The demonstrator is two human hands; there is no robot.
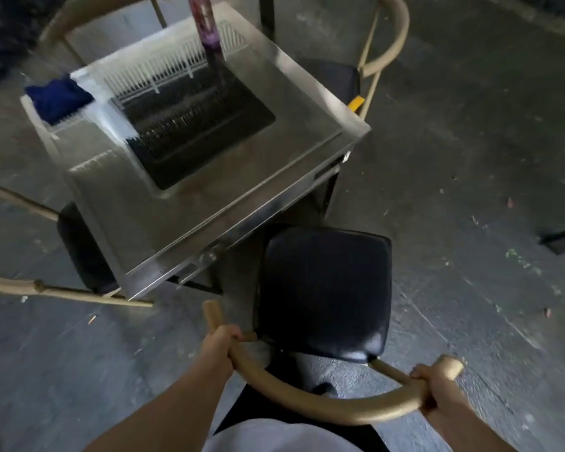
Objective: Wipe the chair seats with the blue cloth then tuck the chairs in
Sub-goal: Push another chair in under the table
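Note:
A chair with a black padded seat (323, 288) and a curved gold backrest (323, 406) stands right in front of me, its seat front near the corner of the steel table (183, 207). My left hand (221, 342) grips the left end of the backrest. My right hand (433, 388) grips the right end. The blue cloth (57, 97) lies crumpled on the far left corner of the table, away from both hands.
Three more gold-framed chairs surround the table: one at the left (79, 249) with its seat partly under it, one at the far right (366, 73), one at the far left. A dark grill recess (193, 125) fills the tabletop. The concrete floor (470, 158) lies open on the right.

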